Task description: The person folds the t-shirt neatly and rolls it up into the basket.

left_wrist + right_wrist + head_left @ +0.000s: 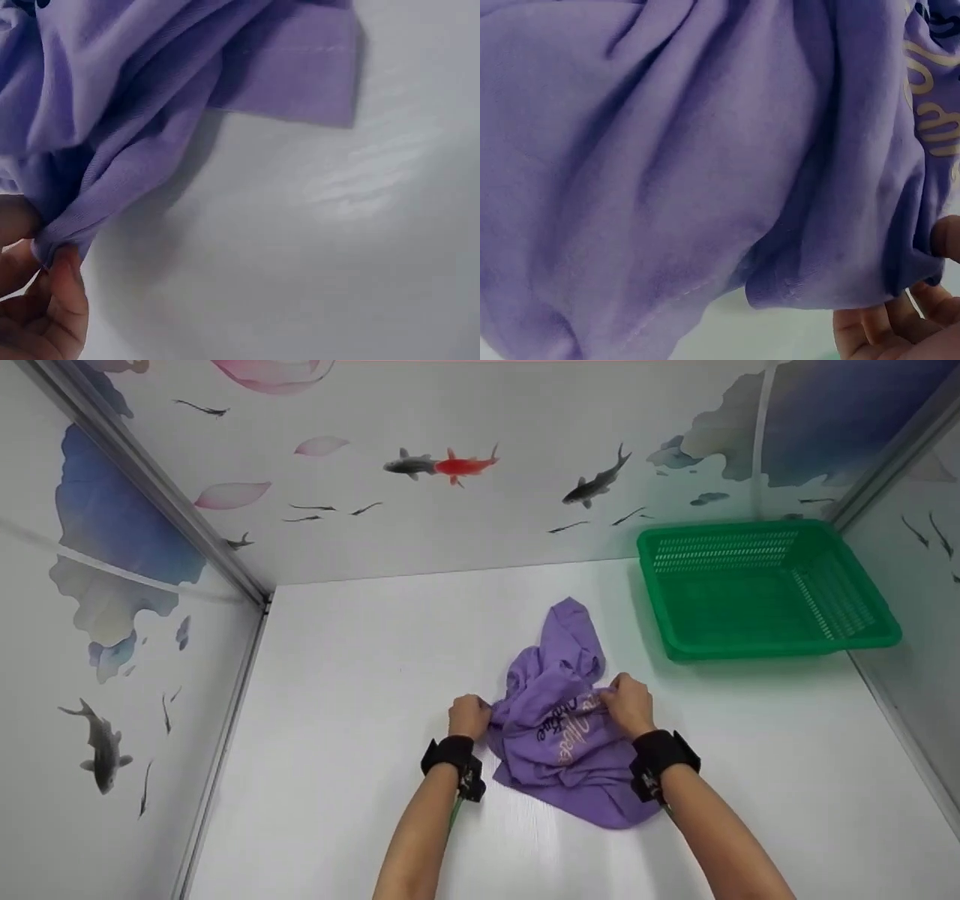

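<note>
A crumpled purple shirt (pixel 592 791) lies on the white surface, with dark and pale lettering across its middle. One narrow part of it stretches toward the back wall. At its left edge my left hand (pixel 469 717) pinches a fold of cloth; in the left wrist view the thumb and fingers of that hand (pixel 52 315) close on a corner of the shirt (pixel 150 142). My right hand (pixel 630 705) grips the right edge beside the lettering. The right wrist view shows fingers (pixel 855 330) under the hem and the thumb above, with the shirt (pixel 690 165) hanging in folds.
An empty green plastic basket (pixel 757 649) stands at the back right, near the corner. White panels with painted fish (pixel 596 480) and petals enclose the white table surface (pixel 360 675) at the back and both sides.
</note>
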`<state>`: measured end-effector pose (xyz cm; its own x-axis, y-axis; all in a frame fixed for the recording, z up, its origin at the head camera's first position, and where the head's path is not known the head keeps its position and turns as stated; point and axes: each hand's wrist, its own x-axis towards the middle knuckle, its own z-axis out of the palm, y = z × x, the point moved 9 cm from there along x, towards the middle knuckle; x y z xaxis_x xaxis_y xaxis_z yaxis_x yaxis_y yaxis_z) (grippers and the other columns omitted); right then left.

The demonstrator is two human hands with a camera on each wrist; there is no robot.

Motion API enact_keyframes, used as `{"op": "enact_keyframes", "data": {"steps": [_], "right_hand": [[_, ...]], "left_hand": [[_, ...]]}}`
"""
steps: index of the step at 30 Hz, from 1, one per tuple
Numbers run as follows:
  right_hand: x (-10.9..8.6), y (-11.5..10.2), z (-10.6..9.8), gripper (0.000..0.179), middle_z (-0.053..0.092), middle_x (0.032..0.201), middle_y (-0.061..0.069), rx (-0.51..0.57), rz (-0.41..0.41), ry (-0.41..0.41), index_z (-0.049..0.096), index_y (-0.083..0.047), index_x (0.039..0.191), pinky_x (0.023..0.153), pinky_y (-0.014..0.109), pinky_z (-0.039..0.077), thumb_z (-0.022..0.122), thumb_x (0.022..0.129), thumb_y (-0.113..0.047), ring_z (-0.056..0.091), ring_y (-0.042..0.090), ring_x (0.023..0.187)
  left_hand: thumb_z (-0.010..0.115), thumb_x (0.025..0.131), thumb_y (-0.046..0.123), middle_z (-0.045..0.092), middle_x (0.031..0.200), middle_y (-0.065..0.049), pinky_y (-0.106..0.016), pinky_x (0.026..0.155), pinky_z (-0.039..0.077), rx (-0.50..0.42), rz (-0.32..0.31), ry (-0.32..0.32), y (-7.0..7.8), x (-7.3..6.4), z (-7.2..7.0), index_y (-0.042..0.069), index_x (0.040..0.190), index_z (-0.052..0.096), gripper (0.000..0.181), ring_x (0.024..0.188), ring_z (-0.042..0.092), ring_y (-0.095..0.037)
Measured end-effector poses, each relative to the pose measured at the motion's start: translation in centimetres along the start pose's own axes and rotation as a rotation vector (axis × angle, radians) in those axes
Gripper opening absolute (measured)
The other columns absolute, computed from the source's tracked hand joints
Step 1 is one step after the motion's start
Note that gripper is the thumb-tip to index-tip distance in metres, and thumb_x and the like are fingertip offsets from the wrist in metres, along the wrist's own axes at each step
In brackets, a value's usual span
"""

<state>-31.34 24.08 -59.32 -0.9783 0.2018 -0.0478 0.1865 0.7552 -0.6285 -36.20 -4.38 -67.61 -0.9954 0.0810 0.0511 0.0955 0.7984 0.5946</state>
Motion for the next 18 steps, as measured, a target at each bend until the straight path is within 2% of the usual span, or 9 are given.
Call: {"op": "enact_keyframes", "data": {"steps": [2,4,5,6,8,10,12,15,18], "right_hand": [[0.2,0.4,-1.9,0.015,0.058,0.080,0.027,0.012,0.011,0.088,0.050,0.006,0.084,0.072,0.055,0.044,0.059,0.086,-0.005,0.058,0.047,0.078],[0.2,0.8,-3.9,0.015,0.055,0.079,0.027,0.028,0.021,0.191,0.046,0.004,0.084,0.070,0.056,0.042,0.057,0.087,-0.004,0.056,0.048,0.075],[0.0,1.1,-4.9,0.014,0.054,0.077,0.026,0.042,0.025,0.238,0.044,0.002,0.084,0.068,0.055,0.041,0.056,0.087,-0.004,0.055,0.047,0.072],[-0.1,1.3,-5.8,0.014,0.053,0.075,0.025,0.058,0.025,0.279,0.042,0.001,0.083,0.066,0.054,0.040,0.054,0.088,-0.003,0.052,0.045,0.069],[-0.7,1.7,-7.1,0.012,0.051,0.071,0.022,0.079,0.013,0.349,0.041,-0.001,0.083,0.062,0.053,0.038,0.052,0.088,-0.001,0.050,0.042,0.065],[-1.6,2.0,-7.7,0.011,0.050,0.068,0.020,0.083,-0.029,0.395,0.041,-0.001,0.082,0.061,0.053,0.038,0.051,0.086,0.000,0.049,0.040,0.063],[-2.8,2.3,-7.5,0.011,0.049,0.067,0.019,0.065,-0.087,0.412,0.042,0.000,0.080,0.059,0.054,0.039,0.053,0.084,0.003,0.050,0.040,0.061],[-4.8,2.8,-6.1,0.017,0.046,0.065,0.015,0.005,-0.192,0.390,0.042,0.000,0.075,0.056,0.053,0.039,0.057,0.079,0.008,0.049,0.037,0.059],[-6.5,3.4,-4.2,0.025,0.042,0.062,0.011,-0.044,-0.283,0.340,0.040,-0.001,0.071,0.053,0.049,0.038,0.060,0.073,0.013,0.044,0.031,0.056]], "left_hand": [[0.063,0.083,0.003,0.071,0.081,-0.014,-0.039,0.069,0.053,-0.052,-0.106,0.048,2.4,-1.4,-6.6,-0.003,0.079,0.072,0.012,0.079,0.067,-0.032],[0.064,0.083,0.004,0.070,0.083,-0.016,-0.038,0.073,0.052,-0.131,-0.181,0.143,1.8,-1.7,-10.2,-0.006,0.085,0.071,0.012,0.082,0.067,-0.032],[0.063,0.084,0.005,0.070,0.085,-0.016,-0.039,0.075,0.052,-0.162,-0.206,0.187,1.0,-1.8,-11.4,-0.006,0.088,0.071,0.014,0.083,0.067,-0.033],[0.063,0.084,0.007,0.070,0.086,-0.016,-0.044,0.080,0.051,-0.191,-0.234,0.221,-0.3,-1.8,-11.9,-0.005,0.089,0.070,0.015,0.083,0.066,-0.032],[0.063,0.084,0.007,0.069,0.085,-0.017,-0.046,0.081,0.050,-0.248,-0.262,0.281,-1.6,-2.4,-13.3,-0.006,0.091,0.069,0.016,0.083,0.065,-0.033],[0.063,0.083,0.006,0.067,0.083,-0.016,-0.046,0.079,0.050,-0.264,-0.243,0.321,-2.3,-3.5,-14.2,-0.005,0.089,0.069,0.014,0.081,0.064,-0.033],[0.064,0.081,0.005,0.066,0.080,-0.015,-0.046,0.076,0.050,-0.247,-0.215,0.321,-2.9,-4.8,-14.2,-0.005,0.086,0.068,0.012,0.078,0.064,-0.032],[0.066,0.078,0.003,0.064,0.075,-0.012,-0.045,0.071,0.050,-0.188,-0.205,0.246,-3.8,-6.8,-13.0,-0.003,0.081,0.066,0.007,0.073,0.063,-0.030],[0.067,0.076,0.003,0.063,0.071,-0.010,-0.043,0.067,0.050,-0.108,-0.211,0.110,-4.7,-8.3,-11.3,-0.002,0.076,0.064,0.005,0.069,0.061,-0.028]]}}
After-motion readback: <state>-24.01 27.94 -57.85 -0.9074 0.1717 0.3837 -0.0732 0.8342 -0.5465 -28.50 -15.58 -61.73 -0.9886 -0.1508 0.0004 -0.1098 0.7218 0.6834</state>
